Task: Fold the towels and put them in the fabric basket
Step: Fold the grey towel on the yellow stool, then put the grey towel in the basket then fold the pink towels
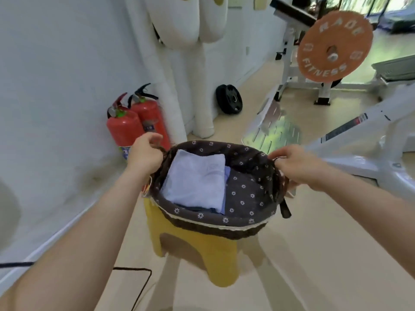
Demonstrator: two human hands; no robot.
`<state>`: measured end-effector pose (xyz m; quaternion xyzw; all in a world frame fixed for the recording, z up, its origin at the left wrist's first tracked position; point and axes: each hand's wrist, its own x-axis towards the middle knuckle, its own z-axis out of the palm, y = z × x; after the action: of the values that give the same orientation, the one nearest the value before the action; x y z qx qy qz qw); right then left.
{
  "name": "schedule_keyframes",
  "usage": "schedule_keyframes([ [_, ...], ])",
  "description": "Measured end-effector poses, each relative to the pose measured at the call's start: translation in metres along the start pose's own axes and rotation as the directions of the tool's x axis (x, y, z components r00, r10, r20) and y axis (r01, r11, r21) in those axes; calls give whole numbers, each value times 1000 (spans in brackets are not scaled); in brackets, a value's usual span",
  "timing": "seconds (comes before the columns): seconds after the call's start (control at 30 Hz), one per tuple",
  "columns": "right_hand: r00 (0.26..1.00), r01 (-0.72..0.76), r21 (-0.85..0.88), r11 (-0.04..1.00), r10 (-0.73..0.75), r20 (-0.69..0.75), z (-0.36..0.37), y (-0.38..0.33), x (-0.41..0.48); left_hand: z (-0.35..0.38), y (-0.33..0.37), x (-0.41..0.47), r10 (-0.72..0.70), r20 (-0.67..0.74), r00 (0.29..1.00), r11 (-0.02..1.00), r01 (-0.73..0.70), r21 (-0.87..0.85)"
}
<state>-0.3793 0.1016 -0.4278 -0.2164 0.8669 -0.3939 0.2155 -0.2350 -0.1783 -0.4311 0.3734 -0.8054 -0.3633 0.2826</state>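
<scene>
Hands grip oval flower-print fabric basket; folded terry towel inside.

**Cloth, weave and plastic in front of me**

My basket is lined with matt brown printed cloth, folded over a rough woven wall. The towel in it is soft pale blue terry, slightly nubbly. The stool under it is smooth yellow plastic, dull rather than shiny. I see glossy red painted metal on the fire extinguishers, and the floor is smooth with a faint sheen.
</scene>
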Motion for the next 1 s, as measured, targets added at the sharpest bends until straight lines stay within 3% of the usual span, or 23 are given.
schedule_keyframes([
  [0.1,993,49,-87,995,-58,-103,34,-29,19,0,-27,7,13,-96,995,998,-7,64],
  [0.2,985,52,-133,990,-73,-157,47,-44,32,5,-46,7,37,-33,999,929,-22,369],
  [0.33,971,56,-179,982,-95,-220,61,-51,41,-7,-47,9,248,-18,969,788,-191,585],
  [0.4,959,65,-234,970,-126,-255,67,-51,45,-13,-37,7,270,216,938,707,-346,617],
  [0.47,949,75,-290,954,-157,-272,73,-48,47,-14,-20,1,63,540,839,658,-442,610],
  [0.5,944,84,-324,942,-179,-277,73,-48,49,-10,-11,-1,-32,615,788,596,-478,645],
  [0.57,940,97,-378,921,-210,-270,72,-48,52,10,-1,-3,-5,635,773,504,-546,669],
  [0.63,946,118,-444,888,-237,-221,72,-51,56,34,-4,3,20,659,752,616,-529,584],
  [0.7,952,128,-574,809,-262,-157,72,-49,60,52,-13,14,-46,694,719,703,-470,534],
  [0.77,945,180,-683,708,-318,-79,73,-49,61,59,-19,26,-119,702,702,713,-432,553],
  [0.87,933,256,-720,645,-360,9,72,-52,62,62,-15,36,-219,726,652,715,-399,574],
  [0.93,940,279,-707,650,-337,60,70,-57,57,58,-11,34,-218,698,682,760,-330,560],
  [1.0,954,273,-648,711,-284,91,61,-67,42,46,2,23,-150,607,780,827,-237,509],
])
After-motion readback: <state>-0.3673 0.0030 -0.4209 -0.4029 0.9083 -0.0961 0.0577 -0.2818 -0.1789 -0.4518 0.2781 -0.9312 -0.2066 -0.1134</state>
